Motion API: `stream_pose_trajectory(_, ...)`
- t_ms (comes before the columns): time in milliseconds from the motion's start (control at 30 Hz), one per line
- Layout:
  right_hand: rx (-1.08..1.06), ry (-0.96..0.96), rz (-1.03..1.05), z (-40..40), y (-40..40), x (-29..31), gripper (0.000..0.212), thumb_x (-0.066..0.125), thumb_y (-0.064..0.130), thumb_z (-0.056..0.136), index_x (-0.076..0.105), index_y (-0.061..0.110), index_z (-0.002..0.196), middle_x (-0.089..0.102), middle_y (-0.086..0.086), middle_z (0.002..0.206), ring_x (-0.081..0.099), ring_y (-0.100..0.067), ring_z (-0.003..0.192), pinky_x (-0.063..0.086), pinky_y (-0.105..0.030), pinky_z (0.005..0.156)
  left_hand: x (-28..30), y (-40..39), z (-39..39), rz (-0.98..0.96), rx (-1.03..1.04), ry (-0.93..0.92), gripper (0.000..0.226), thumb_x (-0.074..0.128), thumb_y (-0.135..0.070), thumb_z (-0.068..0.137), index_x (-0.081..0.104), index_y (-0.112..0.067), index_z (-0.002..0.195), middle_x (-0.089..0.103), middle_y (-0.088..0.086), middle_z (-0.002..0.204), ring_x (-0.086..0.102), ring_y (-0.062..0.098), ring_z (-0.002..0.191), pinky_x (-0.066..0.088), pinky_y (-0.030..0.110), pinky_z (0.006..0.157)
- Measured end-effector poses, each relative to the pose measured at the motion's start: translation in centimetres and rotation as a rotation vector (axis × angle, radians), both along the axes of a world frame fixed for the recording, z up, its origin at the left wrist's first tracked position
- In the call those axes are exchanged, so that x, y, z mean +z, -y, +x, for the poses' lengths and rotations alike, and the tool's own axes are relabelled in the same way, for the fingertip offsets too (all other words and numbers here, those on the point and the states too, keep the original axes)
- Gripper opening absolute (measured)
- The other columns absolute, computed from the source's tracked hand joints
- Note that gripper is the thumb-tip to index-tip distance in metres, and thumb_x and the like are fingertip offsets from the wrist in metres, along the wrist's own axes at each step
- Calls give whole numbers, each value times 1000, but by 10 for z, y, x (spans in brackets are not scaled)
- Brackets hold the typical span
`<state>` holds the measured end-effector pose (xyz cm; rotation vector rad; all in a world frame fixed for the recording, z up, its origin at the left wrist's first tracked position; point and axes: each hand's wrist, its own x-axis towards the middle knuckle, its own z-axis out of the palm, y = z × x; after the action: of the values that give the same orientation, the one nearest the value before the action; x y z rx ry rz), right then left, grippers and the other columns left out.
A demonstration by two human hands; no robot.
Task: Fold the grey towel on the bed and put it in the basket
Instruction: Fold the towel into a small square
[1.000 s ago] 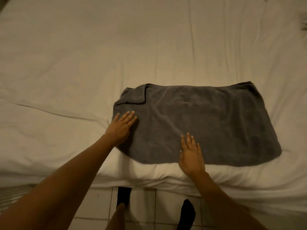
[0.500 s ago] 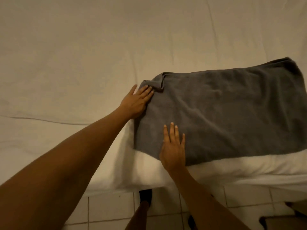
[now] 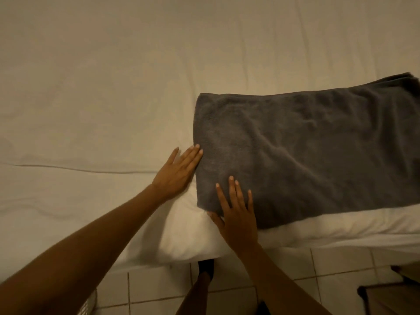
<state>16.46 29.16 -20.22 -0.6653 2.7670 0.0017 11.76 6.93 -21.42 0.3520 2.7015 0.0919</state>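
Grey terry towel (image 3: 306,153), folded rectangle, lies at bed (image 3: 102,98) near edge, on wrinkled white sheet. Left hand (image 3: 179,169) flat, fingers released, touching towel's left edge. Right hand (image 3: 236,212) flat, splayed, pressing towel's near-left corner.

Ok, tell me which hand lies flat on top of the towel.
The right hand: its fingers rest on the grey towel. The left hand only touches its side edge.

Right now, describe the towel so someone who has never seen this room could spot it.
A white-sheeted bed fills the view. Near its front edge, toward the right, lies the grey towel, folded flat into a rectangle. It is the only dark thing on the sheet, with both hands at its left end.
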Motion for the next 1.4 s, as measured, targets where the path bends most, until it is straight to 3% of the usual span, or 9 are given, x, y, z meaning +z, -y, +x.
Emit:
stream_pose_trajectory(233, -8, -138, -52, -1, -43, -2, 72, 76, 33, 74, 47, 23, 139, 41, -19, 146, 43, -35, 133, 31, -58, 106, 3, -26, 47, 39, -116, -58, 67, 39, -43, 92, 18, -18, 150, 20, 12, 157, 26, 27, 143, 17, 50, 114)
stream_pose_trajectory(400, -22, -238, -212, -14, -58, 13, 46, 51, 39, 88, 61, 14, 126, 41, -26, 144, 40, -41, 133, 33, -61, 105, 13, -40, 45, 144, -19, -120, 58, 44, -23, 97, 20, -23, 150, 15, 9, 159, 15, 27, 147, 2, 45, 117)
stream_pose_trajectory(533, -126, -214, -271, -48, -61, 23, 32, 64, 30, 86, 65, 10, 111, 29, -24, 151, 28, -38, 140, 20, -60, 112, 37, -52, 10, 237, 94, -225, 48, 41, -22, 99, 33, -20, 146, 22, 9, 157, 16, 25, 147, 4, 47, 119)
stream_pose_trajectory(667, -276, -168, -205, -88, -68, 26, 43, 47, 47, 94, 67, 10, 105, 13, -18, 158, 12, -31, 146, 3, -54, 116, 50, -73, -35, 297, 263, -329, 43, 41, -29, 100, 43, -16, 141, 29, 10, 155, 20, 24, 146, 3, 44, 119)
stream_pose_trajectory(800, -330, -47, -41, -112, -76, 24, 51, 39, 54, 94, 53, 22, 131, -1, -16, 160, -3, -29, 147, -5, -55, 116, 40, -89, -39, 270, 317, -265, 41, 41, -27, 100, 45, -15, 138, 34, 8, 153, 21, 22, 146, 3, 44, 120)
stream_pose_trajectory(933, -122, -129, -76, -99, -67, 22, 40, 43, 37, 98, 50, 22, 135, 9, -17, 159, 7, -31, 147, -1, -54, 116, 24, -98, -14, 237, 298, -173, 47, 37, -23, 101, 30, -15, 147, 25, 7, 157, 16, 20, 147, -1, 42, 120)
stream_pose_trajectory(1067, -32, -110, -88, -64, -66, 15, 55, 38, 39, 99, 29, 15, 148, 16, -16, 158, 14, -30, 146, 3, -55, 117, 23, -95, 9, 301, 345, -139, 49, 33, -23, 101, 25, -13, 148, 22, 8, 158, 16, 21, 147, 5, 45, 119)
stream_pose_trajectory(1267, 27, 9, -116, -50, -64, 4, 70, 52, 32, 94, 14, 14, 151, 15, -12, 159, 15, -28, 146, 9, -47, 118, 24, -100, 29, 331, 403, -117, 50, 44, -32, 98, 40, -8, 141, 33, 12, 152, 31, 24, 140, 27, 42, 115)
stream_pose_trajectory(1400, 32, 29, -124, -52, -64, 7, 64, 43, 22, 98, 8, 18, 151, 11, -10, 160, 11, -26, 147, 12, -42, 118, 26, -103, 37, 340, 452, -226, 32, 46, -23, 97, 57, -9, 124, 44, 9, 146, 40, 21, 136, 21, 45, 116)
